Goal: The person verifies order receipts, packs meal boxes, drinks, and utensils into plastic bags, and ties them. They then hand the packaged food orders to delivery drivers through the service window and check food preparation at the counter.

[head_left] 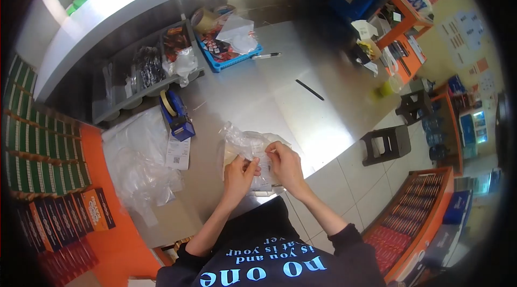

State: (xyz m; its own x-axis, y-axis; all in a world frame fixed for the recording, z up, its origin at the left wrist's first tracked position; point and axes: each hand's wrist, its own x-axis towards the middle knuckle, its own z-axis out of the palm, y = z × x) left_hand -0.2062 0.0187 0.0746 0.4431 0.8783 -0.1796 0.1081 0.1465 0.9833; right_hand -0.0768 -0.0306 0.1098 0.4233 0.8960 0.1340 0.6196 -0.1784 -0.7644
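The near edge of the brushed-steel counter (269, 98) runs just in front of the person's body and slants away to the right, with pale floor tiles (334, 184) and a black plastic stool (385, 145) beyond it. Past the hands, the steel surface stretches up to a thin black strip (309, 90). To the left, a blue tape dispenser (176, 117) stands near a white printed slip (177, 153) and a heap of clear plastic bags (140, 171); farther back sit a grey divided tray (153, 90) and a bright blue basket (222, 66). The crinkled, see-through plastic package (249, 144) lies at the near edge, a white printed paper (264, 179) showing at it. The left hand (240, 179) pinches it with curled fingers; the right hand (287, 167) has finger and thumb closed on its other side.
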